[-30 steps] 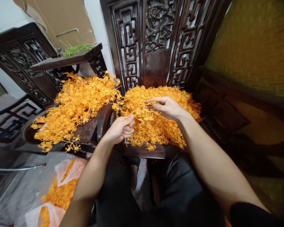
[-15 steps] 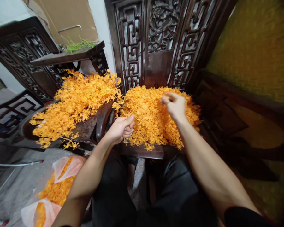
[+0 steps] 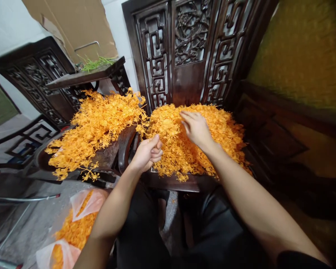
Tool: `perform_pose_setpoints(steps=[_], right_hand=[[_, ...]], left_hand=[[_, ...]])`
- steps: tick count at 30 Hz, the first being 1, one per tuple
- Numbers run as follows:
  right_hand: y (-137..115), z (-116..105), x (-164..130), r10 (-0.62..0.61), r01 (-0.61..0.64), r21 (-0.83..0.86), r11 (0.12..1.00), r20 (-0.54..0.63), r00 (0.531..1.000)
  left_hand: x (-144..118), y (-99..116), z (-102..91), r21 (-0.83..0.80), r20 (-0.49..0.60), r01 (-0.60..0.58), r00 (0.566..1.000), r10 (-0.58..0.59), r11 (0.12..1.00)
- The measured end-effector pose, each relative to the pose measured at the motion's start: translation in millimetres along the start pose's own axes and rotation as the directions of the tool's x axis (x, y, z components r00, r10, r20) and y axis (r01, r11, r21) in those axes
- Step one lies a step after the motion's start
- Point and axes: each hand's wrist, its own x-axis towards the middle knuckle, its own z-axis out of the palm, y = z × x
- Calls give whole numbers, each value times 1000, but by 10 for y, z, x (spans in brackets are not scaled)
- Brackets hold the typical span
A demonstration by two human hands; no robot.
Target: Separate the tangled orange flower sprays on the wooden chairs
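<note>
In the head view, the left hand (image 3: 148, 152) is curled into a loose fist, with thumb and forefinger pinching a thin orange sprig (image 3: 152, 131) at the near left edge of the orange pile (image 3: 212, 138) on the dark wooden chair (image 3: 182, 182). The right hand (image 3: 196, 128) reaches forward, palm down, fingers straight and close together, resting flat on top of the same pile. No writing can be read anywhere. A second orange heap (image 3: 98, 123) lies on the next chair, well apart from both hands.

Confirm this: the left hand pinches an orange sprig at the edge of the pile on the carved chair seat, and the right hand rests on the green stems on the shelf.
Not quite. The head view shows the right hand resting on the orange pile on the carved chair seat, not on the green stems. The left hand does pinch an orange sprig.
</note>
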Motion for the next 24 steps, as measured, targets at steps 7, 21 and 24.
perform_pose_setpoints(steps=[7, 21, 24], right_hand=[[-663, 305, -125, 241, -250, 456, 854, 78, 967], [-98, 331, 424, 588, -501, 352, 791, -211, 781], [210, 154, 523, 503, -423, 297, 856, -292, 813]], left_hand=[[67, -115, 193, -55, -65, -104, 993, 101, 993], [2, -123, 645, -262, -96, 243, 956, -276, 934], [-74, -84, 623, -269, -48, 251, 961, -273, 930]])
